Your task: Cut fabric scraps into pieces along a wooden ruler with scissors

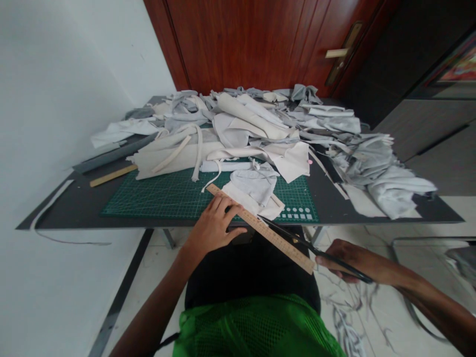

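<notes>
My left hand (219, 218) lies with its fingers outstretched on a wooden ruler (277, 239), pressing its upper part onto pale leather-like pieces (243, 194). The ruler runs slantwise past the table's front edge toward my right hand (344, 258). That hand is closed around the black handles of a pair of scissors (312, 246). Their blades point up and left beside the ruler, with the tips at the lower edge of the pale material. Whether the blades are parted I cannot tell. Beneath the pieces is a green cutting mat (163, 196).
Heaped pale and grey scraps (245, 116) cover the back of the dark table (439, 210), and another pile (379, 163) lies at right. A second wooden strip (113, 176) rests at left. One narrow strip (48, 206) hangs over the front edge. Offcuts (347, 329) litter the floor.
</notes>
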`<action>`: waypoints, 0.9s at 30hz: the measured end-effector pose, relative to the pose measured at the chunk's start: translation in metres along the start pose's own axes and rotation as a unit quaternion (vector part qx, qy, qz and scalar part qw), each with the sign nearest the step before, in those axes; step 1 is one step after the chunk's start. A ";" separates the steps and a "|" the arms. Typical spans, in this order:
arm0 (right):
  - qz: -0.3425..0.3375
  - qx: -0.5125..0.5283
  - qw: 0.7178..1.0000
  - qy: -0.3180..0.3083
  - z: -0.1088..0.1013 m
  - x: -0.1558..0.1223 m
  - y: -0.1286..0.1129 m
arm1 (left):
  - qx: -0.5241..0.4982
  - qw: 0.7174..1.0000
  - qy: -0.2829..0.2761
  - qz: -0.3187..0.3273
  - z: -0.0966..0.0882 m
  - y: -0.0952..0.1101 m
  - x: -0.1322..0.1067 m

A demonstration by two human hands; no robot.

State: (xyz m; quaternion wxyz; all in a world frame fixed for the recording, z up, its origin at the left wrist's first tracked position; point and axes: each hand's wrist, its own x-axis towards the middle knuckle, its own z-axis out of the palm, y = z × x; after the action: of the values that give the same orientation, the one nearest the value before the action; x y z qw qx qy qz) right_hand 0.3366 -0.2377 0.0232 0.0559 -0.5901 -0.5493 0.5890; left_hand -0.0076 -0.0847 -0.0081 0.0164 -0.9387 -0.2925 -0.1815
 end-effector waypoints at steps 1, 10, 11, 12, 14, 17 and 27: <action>0.006 -0.004 1.000 -0.010 -0.001 0.000 -0.002 | 0.004 1.000 0.000 -0.010 0.000 0.004 0.002; -0.002 -0.021 1.000 -0.013 -0.008 0.002 -0.004 | 0.046 0.998 0.039 -0.005 0.011 0.012 0.005; -0.007 -0.023 1.000 -0.010 -0.009 0.002 -0.003 | 0.051 0.998 0.046 0.001 0.012 0.011 0.004; -0.011 -0.023 1.000 -0.005 -0.009 0.002 -0.003 | 0.057 0.997 0.054 0.006 0.012 0.010 0.003; -0.014 -0.018 1.000 0.003 -0.010 0.002 -0.001 | 0.066 0.995 0.076 0.019 0.013 0.009 0.003; -0.018 -0.001 1.000 0.005 -0.010 0.003 0.005 | 0.066 0.991 0.115 0.033 0.013 0.007 0.005; -0.021 0.008 1.000 -0.010 -0.013 0.009 0.012 | 0.023 0.975 0.129 0.182 -0.012 -0.015 0.008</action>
State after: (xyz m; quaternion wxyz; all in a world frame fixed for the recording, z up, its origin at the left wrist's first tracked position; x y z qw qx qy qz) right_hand 0.3508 -0.2282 0.0134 0.0679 -0.5718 -0.5574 0.5981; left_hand -0.0137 -0.0701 0.0043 0.1082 -0.9444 -0.1164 -0.2880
